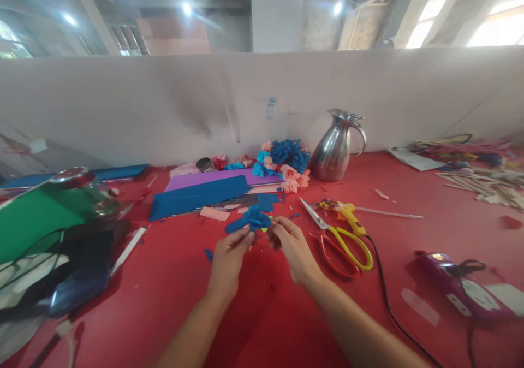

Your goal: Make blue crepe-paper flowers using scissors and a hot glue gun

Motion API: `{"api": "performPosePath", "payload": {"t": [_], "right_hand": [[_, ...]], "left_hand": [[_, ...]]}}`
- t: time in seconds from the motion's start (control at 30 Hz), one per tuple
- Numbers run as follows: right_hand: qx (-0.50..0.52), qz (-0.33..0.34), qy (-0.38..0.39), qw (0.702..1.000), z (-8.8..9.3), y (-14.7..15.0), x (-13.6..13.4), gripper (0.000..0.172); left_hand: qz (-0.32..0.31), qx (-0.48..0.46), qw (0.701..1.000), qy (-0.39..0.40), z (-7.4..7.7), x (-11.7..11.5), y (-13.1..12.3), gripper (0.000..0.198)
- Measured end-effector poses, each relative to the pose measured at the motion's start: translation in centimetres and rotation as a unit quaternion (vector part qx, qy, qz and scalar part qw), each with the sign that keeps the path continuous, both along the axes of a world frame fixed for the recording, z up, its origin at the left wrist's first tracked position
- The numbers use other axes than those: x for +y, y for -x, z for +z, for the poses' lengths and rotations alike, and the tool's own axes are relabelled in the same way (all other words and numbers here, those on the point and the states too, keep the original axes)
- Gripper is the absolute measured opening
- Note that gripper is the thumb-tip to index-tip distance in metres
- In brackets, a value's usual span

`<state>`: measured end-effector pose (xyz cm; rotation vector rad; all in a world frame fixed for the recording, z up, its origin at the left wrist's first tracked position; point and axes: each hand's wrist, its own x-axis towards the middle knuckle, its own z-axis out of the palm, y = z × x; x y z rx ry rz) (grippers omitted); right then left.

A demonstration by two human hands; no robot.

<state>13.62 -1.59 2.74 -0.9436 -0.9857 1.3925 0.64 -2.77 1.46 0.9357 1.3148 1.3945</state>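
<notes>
A blue paper flower (254,216) is held up over the red table between my two hands. My left hand (231,253) pinches it from below, thumb and fingers closed. At the flower's right edge, my right hand (289,242) has its fingertips closed on a blue petal. Beyond them lie a blue paper scrap (268,202) and pink paper scraps (215,213). Scissors (344,237) with one yellow and one red handle rest right of my right hand, their blades partly open. Touching them is a yellow glue gun (350,218).
A bunch of blue and pink paper flowers (286,163) sits by a steel jug (333,149) at the back. Blue paper (200,196) lies behind my left hand. A glass jar (102,199) stands left. A purple power strip (462,286) and the glue gun's cord (387,291) lie right.
</notes>
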Motion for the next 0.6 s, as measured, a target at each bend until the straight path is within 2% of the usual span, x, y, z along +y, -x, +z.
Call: {"api": "performPosePath", "payload": {"t": [0.07,0.2,0.4,0.6], "right_hand": [[-0.013,0.024,-0.010,1.000,-0.12,0.10,0.07,0.019],[-0.037,0.074,-0.049,0.995,-0.27,0.19,0.00,0.019],[-0.073,0.058,-0.058,0.994,-0.46,0.09,-0.01,0.013],[-0.027,0.062,-0.057,0.996,-0.17,0.05,-0.09,0.020]], "left_hand": [[-0.023,-0.004,1.000,-0.005,0.17,-0.09,-0.13,0.022],[-0.050,-0.037,0.998,0.000,0.43,-0.24,-0.32,0.024],[-0.050,-0.026,0.998,-0.025,0.35,-0.09,-0.34,0.020],[-0.054,-0.031,0.997,-0.051,-0.26,0.07,-0.21,0.020]]}}
